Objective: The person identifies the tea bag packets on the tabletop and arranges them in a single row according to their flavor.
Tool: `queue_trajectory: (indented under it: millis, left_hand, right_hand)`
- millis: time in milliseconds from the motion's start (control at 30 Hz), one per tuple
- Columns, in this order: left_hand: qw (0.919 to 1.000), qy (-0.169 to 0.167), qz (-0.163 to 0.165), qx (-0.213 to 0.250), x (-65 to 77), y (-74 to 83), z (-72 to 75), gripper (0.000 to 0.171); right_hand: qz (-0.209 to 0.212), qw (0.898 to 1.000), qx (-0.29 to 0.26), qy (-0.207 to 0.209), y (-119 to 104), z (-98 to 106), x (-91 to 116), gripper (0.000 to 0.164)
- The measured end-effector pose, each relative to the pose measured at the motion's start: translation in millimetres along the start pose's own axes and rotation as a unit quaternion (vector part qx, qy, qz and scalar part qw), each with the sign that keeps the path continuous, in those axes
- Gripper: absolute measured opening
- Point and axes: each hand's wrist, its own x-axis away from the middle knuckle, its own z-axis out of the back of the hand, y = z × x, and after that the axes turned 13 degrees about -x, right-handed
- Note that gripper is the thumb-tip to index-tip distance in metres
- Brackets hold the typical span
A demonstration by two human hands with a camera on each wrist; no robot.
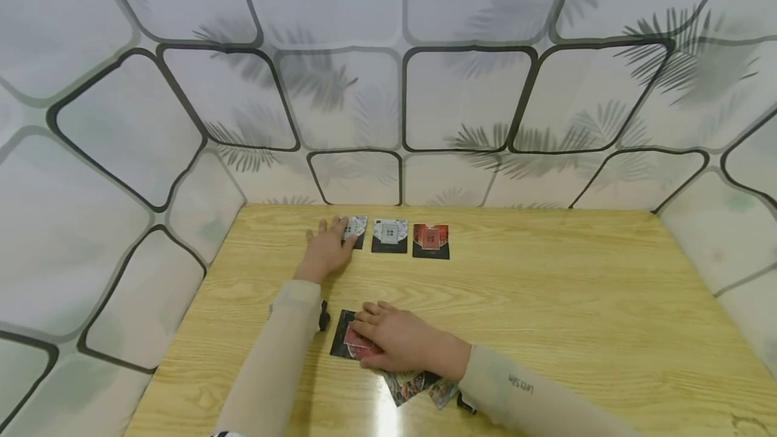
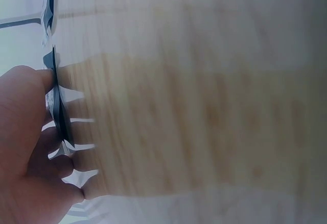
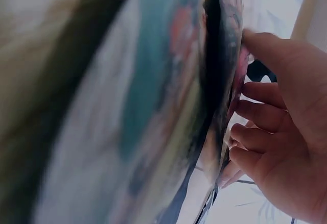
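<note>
Three square printed packets stand in a row at the back of the table in the head view. My left hand [image 1: 328, 249], fingers spread, rests on the left end of the leftmost grey-and-black packet [image 1: 358, 238]; the left wrist view shows that packet [image 2: 60, 106] edge-on at the thumb and fingertips. Beside it lie a similar grey packet [image 1: 390, 235] and a red-and-black packet [image 1: 431, 240]. Nearer the front, my right hand [image 1: 397, 337] lies flat over another red-and-black packet [image 1: 342, 339]. Colourful printed pieces [image 1: 403, 386] stick out beneath that hand and wrist, partly hidden.
The wooden table [image 1: 546, 302] reaches a patterned fabric wall [image 1: 467, 100] at the back and sides. A dark wrist strap [image 1: 324, 315] shows at the left sleeve, another dark device [image 1: 466, 403] under the right sleeve.
</note>
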Motion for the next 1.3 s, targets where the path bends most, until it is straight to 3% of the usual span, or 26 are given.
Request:
queue_trajectory:
  millis: [267, 467, 633, 700, 867, 967, 1167, 1300]
  left_hand:
    - [1.0000, 0.002, 0.001, 0.003, -0.7, -0.8, -1.6, 0.065]
    - [1.0000, 0.003, -0.001, 0.005, -0.4, -0.3, -1.1, 0.065]
    - [1.0000, 0.001, -0.002, 0.009, 0.9, 0.0, -0.2, 0.065]
    - [1.0000, 0.000, -0.002, 0.009, 1.0, 0.0, 0.5, 0.066]
    - [1.0000, -0.002, -0.001, 0.005, 0.4, 0.2, 1.2, 0.066]
    - [1.0000, -0.002, -0.002, 0.004, -0.3, 0.1, 0.9, 0.066]
    - [1.0000, 0.000, -0.002, 0.004, -0.3, -0.6, -0.1, 0.065]
    - [1.0000, 0.002, -0.002, 0.004, 0.3, -0.6, 0.0, 0.065]
  right_hand:
    - [0.006, 1.000, 0.020, -0.003, 3.5, 4.0, 1.7, 0.051]
    - [0.023, 0.995, 0.089, 0.032, 5.2, 5.8, -1.9, 0.049]
    - [-0.031, 0.991, 0.098, 0.084, -0.2, 2.1, -5.1, 0.039]
    - [-0.052, 0.990, 0.092, 0.094, -3.1, -0.2, -7.0, 0.043]
    - [-0.093, 0.990, 0.080, 0.065, -9.1, -5.2, -11.2, 0.074]
    - [-0.102, 0.990, 0.079, 0.050, -11.6, -6.2, -12.1, 0.083]
    - [-0.101, 0.990, 0.088, 0.034, -13.1, -5.3, -12.3, 0.083]
    - [-0.099, 0.993, 0.062, 0.009, -10.8, -1.4, -10.4, 0.077]
